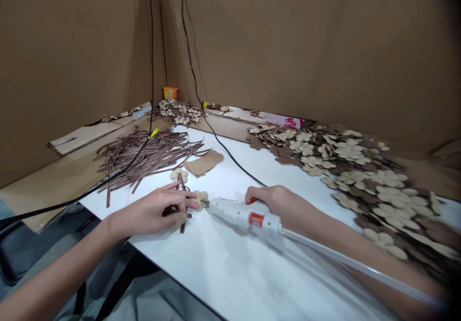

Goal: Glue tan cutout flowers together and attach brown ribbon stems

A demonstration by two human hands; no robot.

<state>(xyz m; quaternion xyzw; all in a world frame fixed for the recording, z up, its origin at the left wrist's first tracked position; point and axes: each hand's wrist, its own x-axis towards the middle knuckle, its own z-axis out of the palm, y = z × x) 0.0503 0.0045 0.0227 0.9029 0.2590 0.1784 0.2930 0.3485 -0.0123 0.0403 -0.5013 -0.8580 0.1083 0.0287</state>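
My right hand [266,197] is wrapped round the handle of a white hot glue gun [239,215] with an orange window on its side. A clear glue stick [324,249] runs out of the gun's back end. The nozzle points left and meets the edge of a cream felt flower [201,197]. My left hand [165,208] is closed on that flower from the left, its fingertips on the petals. Under the same hand, a dark brown strip [183,227] sticks out. Just beyond my fingers lies another cream flower [177,174] with a brown strip across it.
A heap of brown strips [144,155] lies at the back left beside a torn cardboard piece [203,162]. Cream and brown flowers [345,153] are piled along the right. A black cord [211,126] hangs across the white board [230,273]. Cardboard walls [288,42] stand behind.
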